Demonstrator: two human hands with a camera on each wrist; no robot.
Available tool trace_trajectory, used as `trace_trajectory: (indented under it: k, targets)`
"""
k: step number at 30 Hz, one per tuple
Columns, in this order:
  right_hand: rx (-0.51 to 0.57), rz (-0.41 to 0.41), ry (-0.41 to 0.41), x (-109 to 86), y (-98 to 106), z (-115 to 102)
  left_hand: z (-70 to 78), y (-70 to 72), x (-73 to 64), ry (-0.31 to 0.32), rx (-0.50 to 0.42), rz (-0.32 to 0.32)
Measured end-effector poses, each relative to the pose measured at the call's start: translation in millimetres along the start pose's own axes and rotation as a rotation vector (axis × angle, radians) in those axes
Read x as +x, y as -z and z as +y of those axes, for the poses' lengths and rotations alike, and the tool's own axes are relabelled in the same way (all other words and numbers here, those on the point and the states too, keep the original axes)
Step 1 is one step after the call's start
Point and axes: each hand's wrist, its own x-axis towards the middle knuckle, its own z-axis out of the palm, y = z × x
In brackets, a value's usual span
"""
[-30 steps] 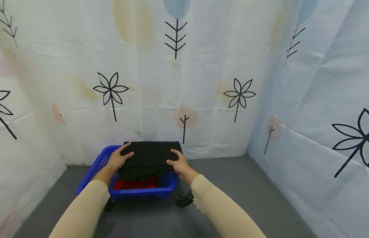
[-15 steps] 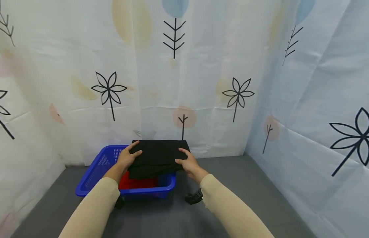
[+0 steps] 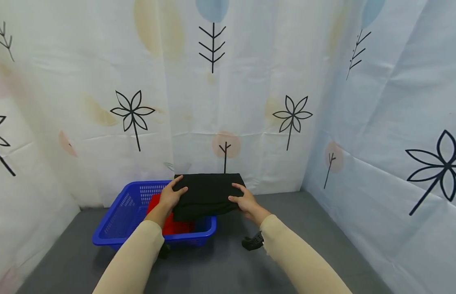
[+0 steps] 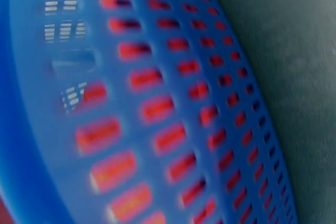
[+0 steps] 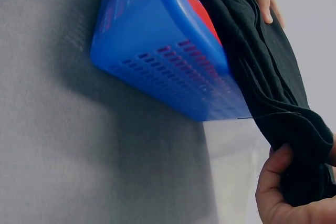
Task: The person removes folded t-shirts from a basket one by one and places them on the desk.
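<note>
A folded black cloth, in several layers, is held up over the right part of a blue plastic basket. My left hand grips its left edge, thumb on top. At the other end my right hand pinches the right edge; the right wrist view shows the thumb and fingers of this hand around the layered fold of the cloth. Something red lies inside the basket, partly covered by the cloth and my left arm. Only the basket's slotted wall fills the left wrist view.
The basket stands on a grey tabletop near the back left. Patterned white curtains enclose the back and both sides. A black strapped device shows at my right wrist.
Both hands have carried the folded black cloth to the right, across the basket. More of the basket's inside and the red thing now shows on the left.
</note>
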Motion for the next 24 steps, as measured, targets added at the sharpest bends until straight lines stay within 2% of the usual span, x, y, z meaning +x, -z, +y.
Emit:
trace_trajectory:
  k: [7,12,19,24]
  targets:
    - [-0.046,0.026,-0.013,-0.3,23,5,0.0,-27.2,4.5,0.022,-0.032,-0.002]
    - [-0.063,0.028,-0.029,-2.6,31,5,1.3,-36.7,4.6,0.02,-0.016,0.005]
    - [-0.045,0.029,0.009,-5.8,44,8,6.0,-48.9,7.8,0.011,-0.001,0.012]
    - [-0.067,0.056,-0.014,-3.4,54,9,8.7,-59.6,7.5,0.006,-0.009,0.003]
